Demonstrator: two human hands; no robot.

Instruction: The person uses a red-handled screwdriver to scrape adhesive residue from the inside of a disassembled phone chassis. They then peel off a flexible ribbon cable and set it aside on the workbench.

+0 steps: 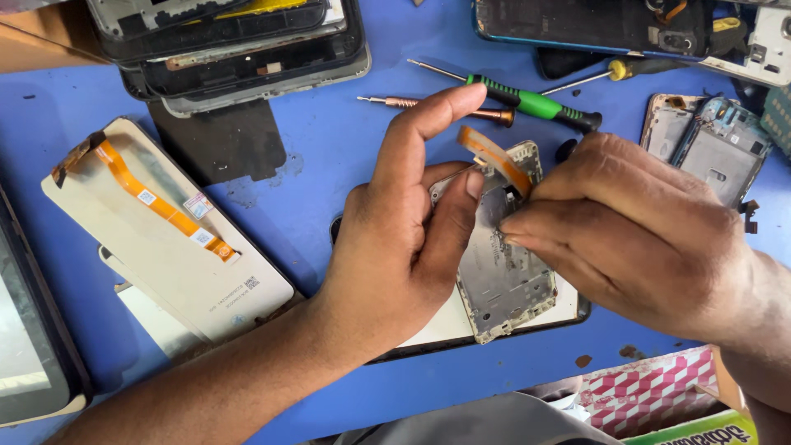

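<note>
My left hand [408,222] grips the left edge of a silver metal phone frame [503,272], thumb on its upper left side and index finger raised above it. My right hand [634,231] rests on the frame's right side, fingertips pinching at the base of an orange flex ribbon [493,156] that sticks up from the frame's top. The frame lies tilted on a white display panel with a dark rim [461,330] on the blue table [329,165].
A white screen back with an orange flex cable [165,222] lies at left. Stacked phone frames [231,49] sit at top left. Green-handled [527,103], copper [437,107] and yellow-handled [618,70] screwdrivers lie behind the hands. Another phone chassis [709,144] is at right, a red-and-white patterned box [651,391] at bottom right.
</note>
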